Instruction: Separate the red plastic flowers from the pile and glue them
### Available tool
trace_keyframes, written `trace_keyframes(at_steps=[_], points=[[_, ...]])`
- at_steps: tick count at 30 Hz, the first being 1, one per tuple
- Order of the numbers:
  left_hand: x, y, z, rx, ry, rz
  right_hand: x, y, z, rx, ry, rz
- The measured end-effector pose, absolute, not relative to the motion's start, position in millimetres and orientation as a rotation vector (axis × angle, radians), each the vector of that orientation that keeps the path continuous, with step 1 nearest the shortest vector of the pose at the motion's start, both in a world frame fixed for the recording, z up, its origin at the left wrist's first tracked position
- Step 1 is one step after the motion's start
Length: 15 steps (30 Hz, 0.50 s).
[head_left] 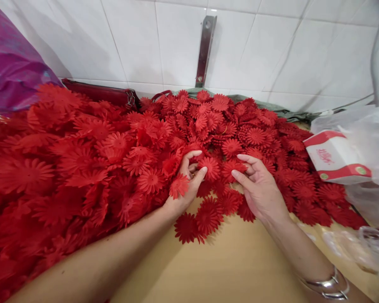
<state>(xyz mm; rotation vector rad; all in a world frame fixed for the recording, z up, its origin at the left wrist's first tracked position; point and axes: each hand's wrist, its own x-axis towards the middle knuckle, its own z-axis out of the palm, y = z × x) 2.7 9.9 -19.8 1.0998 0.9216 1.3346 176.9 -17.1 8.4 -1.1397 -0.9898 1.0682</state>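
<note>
Work looks under way; nothing finished is identifiable, so the share done can't be told. Apparently left: a big heap of loose red many-petalled fabric flowers point(113, 160), mostly well left of the red-and-white cardboard box point(339, 158). Left hand point(191, 174), left of the box: thumb and curled fingers seem to grip 1 round red daisy-shaped flower point(211, 169), seen face-on, radial, no clear long axis. Right hand point(260, 185), nearer the box: thumb touches a 2nd flat red flower point(228, 167), tilted, visible width running sideways toward the box; can't tell if pinched.
</note>
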Motion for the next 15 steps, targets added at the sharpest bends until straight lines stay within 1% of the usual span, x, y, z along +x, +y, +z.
trace_keyframes(at_steps=[5, 7, 11, 15], points=[[-4, 8, -17, 1.339, 0.913, 1.238, 179, -17, 9, -1.132, -1.021, 0.998], [-5, 6, -16, 1.384, 0.919, 1.186, 178, -18, 9, -1.123, -1.034, 1.02], [-4, 3, -11, 1.298, 0.835, 1.17, 175, -22, 5, -1.098, -1.098, 1.11], [-1, 3, -8, 1.303, 0.834, 1.157, 174, -25, 0, -1.125, -1.208, 1.106]])
